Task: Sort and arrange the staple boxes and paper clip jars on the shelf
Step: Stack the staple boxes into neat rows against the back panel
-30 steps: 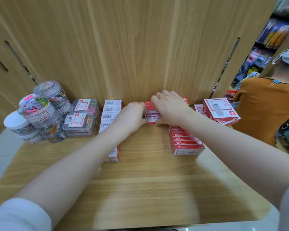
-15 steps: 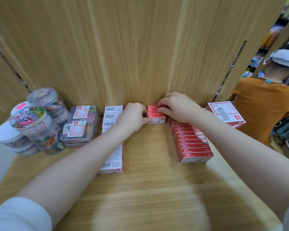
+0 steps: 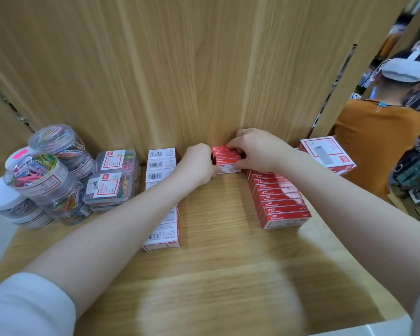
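Red boxes (image 3: 226,159) at 12 o'clock on the shelf (image 3: 228,275) are gripped between left hand (image 3: 196,166) and right hand (image 3: 258,151).

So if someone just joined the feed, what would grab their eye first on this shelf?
Probably both hands, the left hand and right hand, gripping a small stack of red staple boxes at the back of the shelf. Next, the clear jars of bright paper clips piled at far left, and the long red row of staple boxes on the right.
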Demonstrator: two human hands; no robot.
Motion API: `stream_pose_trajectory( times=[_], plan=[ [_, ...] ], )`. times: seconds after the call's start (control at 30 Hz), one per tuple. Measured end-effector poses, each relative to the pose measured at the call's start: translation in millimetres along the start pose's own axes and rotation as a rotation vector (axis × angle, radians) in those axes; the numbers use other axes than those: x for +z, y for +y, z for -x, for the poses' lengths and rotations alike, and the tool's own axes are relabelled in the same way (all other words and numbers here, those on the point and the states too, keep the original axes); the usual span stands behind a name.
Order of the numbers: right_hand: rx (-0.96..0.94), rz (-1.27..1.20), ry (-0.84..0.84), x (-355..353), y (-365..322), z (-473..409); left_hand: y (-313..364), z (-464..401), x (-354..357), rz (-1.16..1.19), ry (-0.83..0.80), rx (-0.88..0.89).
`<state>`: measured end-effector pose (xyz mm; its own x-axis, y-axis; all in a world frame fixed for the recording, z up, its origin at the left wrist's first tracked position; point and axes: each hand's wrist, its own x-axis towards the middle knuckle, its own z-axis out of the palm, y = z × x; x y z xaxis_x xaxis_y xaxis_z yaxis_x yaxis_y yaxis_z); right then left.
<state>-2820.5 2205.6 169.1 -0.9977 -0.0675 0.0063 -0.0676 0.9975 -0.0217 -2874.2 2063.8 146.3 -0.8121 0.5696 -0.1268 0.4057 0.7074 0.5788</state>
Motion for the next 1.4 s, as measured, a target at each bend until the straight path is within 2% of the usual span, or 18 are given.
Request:
stream_pose_trajectory(
  times=[0.33,0.5,0.57,0.67,0.73,0.8,0.9,0.97,1.03,1.13,1.23,1.33,1.4],
  plan=[
    [0.015,-0.127,0.095,4.3,4.0,5.6,6.5,4.2,-3.2,-0.093,-0.003,-0.016],
    [0.022,-0.303,0.337,-5.4,21.3,33.4,9.6,14.5,-7.8,-0.098,0.009,-0.041],
    [0.015,-0.305,0.392,-10.2,34.1,48.6,12.7,17.9,-9.2,-0.145,0.044,-0.050],
    [0.045,-0.281,0.427,-17.7,66.5,70.0,26.1,19.2,-11.0,-0.224,0.198,0.018],
    [0.114,-0.274,0.389,-20.7,94.4,82.5,42.2,19.3,-10.0,-0.192,0.329,0.123],
    [0.185,-0.270,0.261,-21.0,120.1,95.0,63.4,19.1,-3.8,-0.128,0.397,0.268],
    [0.193,-0.330,-0.035,-17.0,142.9,110.1,93.7,15.6,13.6,-0.106,0.320,0.422],
    [0.166,-0.338,-0.144,-12.7,150.7,113.3,108.4,11.1,26.4,-0.147,0.233,0.449],
    [0.125,-0.338,-0.130,-7.0,156.5,112.9,120.2,6.7,37.1,-0.190,0.162,0.446],
    [0.049,-0.345,-0.010,1.5,163.8,112.3,133.4,3.7,50.1,-0.175,0.089,0.428],
    [-0.023,-0.401,0.105,9.0,170.0,113.9,143.6,3.0,61.4,-0.064,0.067,0.338],
    [-0.079,-0.541,0.261,7.4,175.7,115.0,154.4,1.2,66.5,0.267,0.149,0.134],
    [-0.121,-0.599,0.350,-1.3,176.2,114.4,159.9,0.7,67.5,0.517,0.139,0.038]
  ],
)
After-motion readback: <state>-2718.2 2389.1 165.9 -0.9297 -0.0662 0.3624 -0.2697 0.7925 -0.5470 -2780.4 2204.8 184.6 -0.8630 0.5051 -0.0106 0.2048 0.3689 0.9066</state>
